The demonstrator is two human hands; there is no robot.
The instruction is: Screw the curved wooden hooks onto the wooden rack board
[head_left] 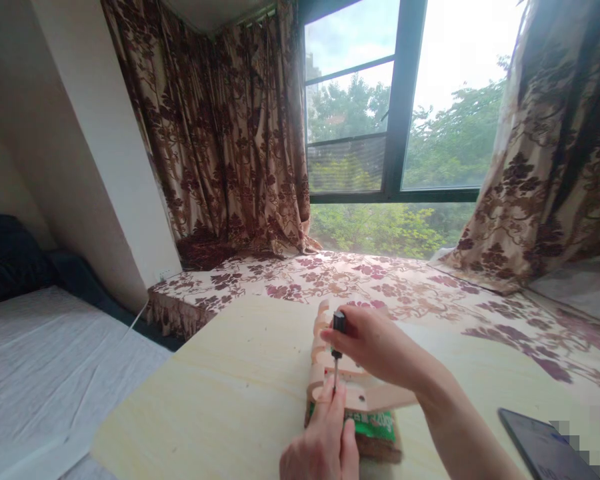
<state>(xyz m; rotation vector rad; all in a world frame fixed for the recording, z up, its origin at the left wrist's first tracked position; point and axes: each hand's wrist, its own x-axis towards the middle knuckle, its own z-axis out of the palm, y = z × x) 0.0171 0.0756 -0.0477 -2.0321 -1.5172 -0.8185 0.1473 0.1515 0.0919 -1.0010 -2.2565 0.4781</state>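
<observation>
My right hand (367, 340) is closed round the black handle of a screwdriver (339, 327), which stands almost upright with its shaft pointing down. The shaft's lower end meets a pale wooden piece (353, 398) with dark holes in it. At that lower end are the fingertips of my left hand (317, 437), pressed together close about the tip; anything small between them is hidden. More curved wooden parts (320, 333) extend behind, partly covered by my right hand. Beneath the wood lies a green and brown packet (380, 427) with white print.
The pale yellow tabletop (205, 387) carries the work. A dark phone-like slab (550, 440) lies at its right. Behind runs a flower-patterned window ledge (380, 273) below a window and curtains (240, 147). A bed with a grey-white cover (55, 373) is at left.
</observation>
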